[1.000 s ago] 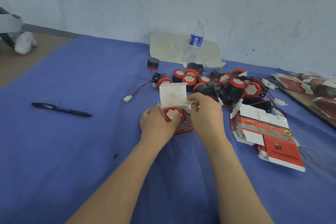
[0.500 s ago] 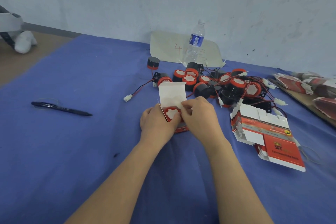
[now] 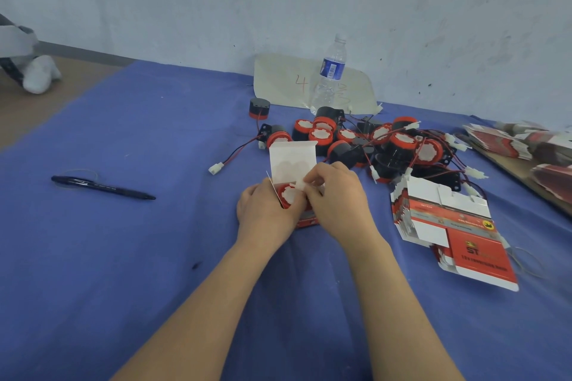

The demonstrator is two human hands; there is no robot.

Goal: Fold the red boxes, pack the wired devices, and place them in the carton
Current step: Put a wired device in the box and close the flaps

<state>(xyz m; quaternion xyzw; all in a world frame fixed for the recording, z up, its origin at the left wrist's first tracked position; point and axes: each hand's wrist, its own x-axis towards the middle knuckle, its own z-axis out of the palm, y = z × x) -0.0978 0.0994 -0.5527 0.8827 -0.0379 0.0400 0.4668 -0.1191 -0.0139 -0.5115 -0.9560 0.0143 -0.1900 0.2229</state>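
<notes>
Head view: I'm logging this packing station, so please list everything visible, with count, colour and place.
Red box: one, red and white, in both hands, lid flap up.
Wired device: one, red-rimmed, inside that box.
Loose wired devices: a heap, exact count unclear, black and red, behind the hands.
Flat box stack: one, red and white, right of the hands.
Pen: one, black, left.
Water bottle: one, clear, by the wall.
Blue cloth: one, covering the table.
Left hand, right hand: on the box.
</notes>
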